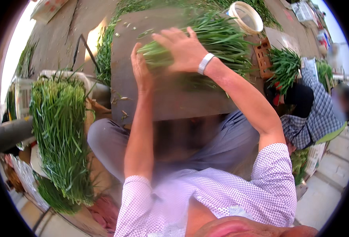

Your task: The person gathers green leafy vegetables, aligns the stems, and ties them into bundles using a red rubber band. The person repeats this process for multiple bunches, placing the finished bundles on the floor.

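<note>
A large bundle of long green leafy stalks, like garlic chives (221, 41), lies across a brown board (174, 106) before me, its pale stem ends to the left. My left hand (142, 66) is upright against those stem ends, palm towards them. Over the stems near that end rests my right hand (181, 50), fingers spread, with a metal-banded watch or bracelet (205, 63) on the wrist. The right hand is slightly blurred. Small cut bits of stalk are scattered on the board's left part.
A tall stack of the same greens (59, 133) stands at my left. Beyond the board's right corner are a white bucket (261, 22) and an orange perforated brick or crate (262, 57). At the right a person in a checked quilted garment (322, 115) sits near another bunch (285, 68).
</note>
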### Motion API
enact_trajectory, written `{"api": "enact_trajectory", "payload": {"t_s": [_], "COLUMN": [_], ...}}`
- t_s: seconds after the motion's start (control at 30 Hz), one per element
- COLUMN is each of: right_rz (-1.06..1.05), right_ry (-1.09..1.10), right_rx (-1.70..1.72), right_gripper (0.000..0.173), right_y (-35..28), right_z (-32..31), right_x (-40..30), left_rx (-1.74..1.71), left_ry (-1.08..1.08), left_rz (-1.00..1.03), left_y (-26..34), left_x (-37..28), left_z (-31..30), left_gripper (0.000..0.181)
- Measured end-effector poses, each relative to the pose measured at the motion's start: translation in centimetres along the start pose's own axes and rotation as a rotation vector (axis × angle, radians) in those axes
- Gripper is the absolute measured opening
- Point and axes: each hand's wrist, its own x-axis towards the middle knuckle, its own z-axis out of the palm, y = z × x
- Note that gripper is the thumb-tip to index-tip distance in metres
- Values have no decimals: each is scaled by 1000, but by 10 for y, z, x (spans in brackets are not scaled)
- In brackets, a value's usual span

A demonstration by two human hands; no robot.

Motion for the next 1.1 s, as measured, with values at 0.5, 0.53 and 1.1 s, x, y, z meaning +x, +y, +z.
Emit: {"api": "enact_trajectory", "payload": {"t_s": [0.5,0.53,1.1], "right_rz": [3,6,89], "right_ry": [147,133,-368], "right_rx": [-16,-17,491], "right_gripper": [125,125,19], "right_y": [5,3,-24], "right_z": [26,20,29], "right_x": [-25,-29,-76], "left_rx": [859,868,1180], "left_ry": [-382,-303,-280], "left_rz": [-134,-151,263], "left_y": [13,13,40], "left_x": [84,79,36], "left_z": [72,77,83], "left_gripper": [55,57,45]}}
